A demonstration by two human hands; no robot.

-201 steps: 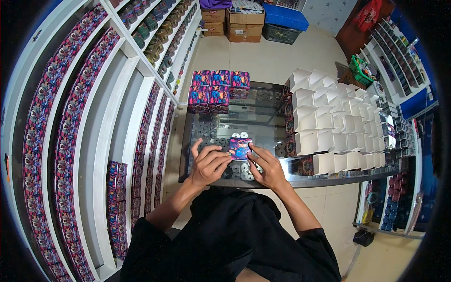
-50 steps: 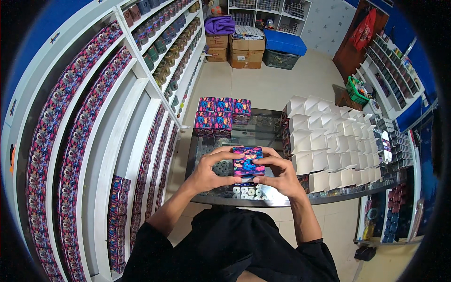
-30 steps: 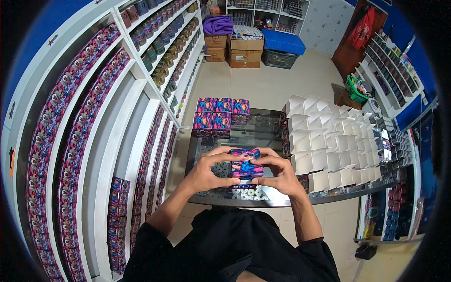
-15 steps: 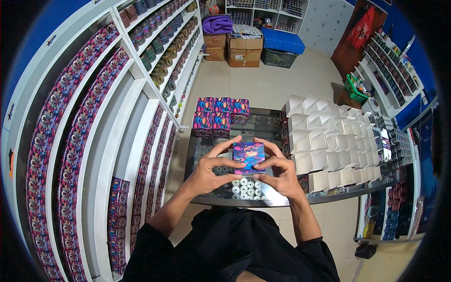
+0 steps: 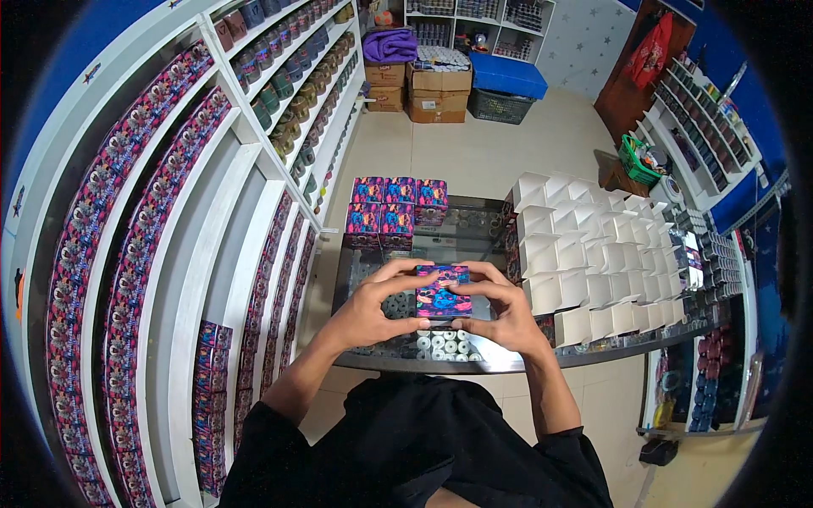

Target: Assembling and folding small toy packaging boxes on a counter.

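Note:
Between my two hands is a small, closed cardboard box [image 5: 442,298] printed in pink, blue and purple. My left hand [image 5: 381,303] grips its left side, with the thumb at the near edge and the fingers along the far side and top. On the right side my right hand [image 5: 501,309] holds it the same way. The box is over the glass counter [image 5: 356,269], close to its near edge; whether it touches the glass I cannot tell. White round rolls [image 5: 440,343] show through the glass just in front of it.
Several matching closed boxes [image 5: 381,222] stand grouped at the counter's far left. Rows of open-topped boxes with raised white flaps [image 5: 584,254] fill its right side. White shelves [image 5: 246,135] packed with boxes and jars line the left. Cartons [image 5: 438,93] stand on the floor beyond.
The box has moved slightly down and toward me, both hands with it. My fingers have shifted on its top, and the thumbs now press lower along its near edge.

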